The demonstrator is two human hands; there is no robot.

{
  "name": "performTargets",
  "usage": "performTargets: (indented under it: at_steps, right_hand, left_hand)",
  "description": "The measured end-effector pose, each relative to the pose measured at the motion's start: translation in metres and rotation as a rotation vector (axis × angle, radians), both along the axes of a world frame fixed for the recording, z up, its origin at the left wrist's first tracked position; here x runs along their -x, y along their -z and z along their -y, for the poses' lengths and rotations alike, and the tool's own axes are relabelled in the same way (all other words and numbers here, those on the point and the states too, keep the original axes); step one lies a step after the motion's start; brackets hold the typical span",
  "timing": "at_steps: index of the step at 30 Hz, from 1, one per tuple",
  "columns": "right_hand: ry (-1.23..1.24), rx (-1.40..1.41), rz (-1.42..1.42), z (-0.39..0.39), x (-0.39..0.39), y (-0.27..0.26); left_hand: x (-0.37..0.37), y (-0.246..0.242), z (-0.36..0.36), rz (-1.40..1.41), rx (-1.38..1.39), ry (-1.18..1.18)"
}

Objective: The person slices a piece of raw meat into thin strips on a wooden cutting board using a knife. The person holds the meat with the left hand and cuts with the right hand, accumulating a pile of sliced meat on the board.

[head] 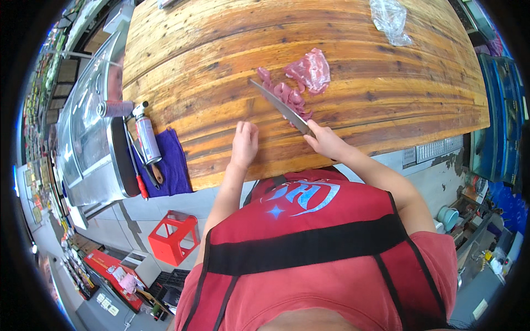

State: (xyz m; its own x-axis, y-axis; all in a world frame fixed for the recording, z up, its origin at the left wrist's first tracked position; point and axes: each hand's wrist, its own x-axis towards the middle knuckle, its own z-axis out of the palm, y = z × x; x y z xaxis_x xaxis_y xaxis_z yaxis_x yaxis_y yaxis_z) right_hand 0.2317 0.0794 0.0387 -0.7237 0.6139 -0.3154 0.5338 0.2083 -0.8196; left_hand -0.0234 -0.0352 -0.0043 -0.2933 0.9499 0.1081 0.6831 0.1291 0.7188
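Observation:
My right hand (327, 140) grips the handle of a long-bladed kitchen knife (278, 105), its tip pointing up and left across the wooden table (198, 99). Along the far side of the blade lie several cut slices of raw red meat (285, 93), partly hidden by it. Just beyond them sits a larger piece of raw meat (312, 71) with pale fat on it. My left hand (245, 142) is over the near part of the table, left of the knife and apart from the meat. Its fingers are curled in, and I see nothing in them.
At the table's left edge, a purple cloth (172, 165) lies under a gas torch on a canister (147, 138), a red-handled tool (143, 188) and a wooden-handled tool (157, 173). Another canister (116, 109) lies beside them. A clear plastic bag (389, 22) is at the far right. Below stands a red stool (174, 238).

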Motion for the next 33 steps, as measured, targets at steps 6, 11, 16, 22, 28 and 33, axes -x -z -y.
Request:
performTargets:
  at_steps: [6,11,16,22,28,33]
  right_hand:
    - [0.196,0.21,-0.084,0.017,-0.028,-0.014]
    - [0.239,0.427,-0.022,0.015,-0.057,-0.024]
    - [0.05,0.221,-0.031,0.022,-0.072,-0.009]
    - [-0.086,0.029,-0.034,0.025,-0.081,0.001]
    - [-0.29,-0.014,-0.006,0.029,-0.04,-0.004]
    - [-0.298,-0.046,0.208,0.023,-0.007,-0.009]
  left_hand:
    - [0.006,-0.025,-0.062,-0.146,0.101,0.221]
    - [0.027,-0.046,-0.133,-0.185,0.07,-0.032]
    - [-0.001,-0.032,-0.239,-0.293,0.334,0.173]
    - [-0.039,-0.018,-0.263,-0.159,0.533,0.269]
    - [-0.036,-0.051,-0.247,0.324,0.383,0.153]
    - [0.014,-0.126,-0.193,0.753,0.229,-0.017]
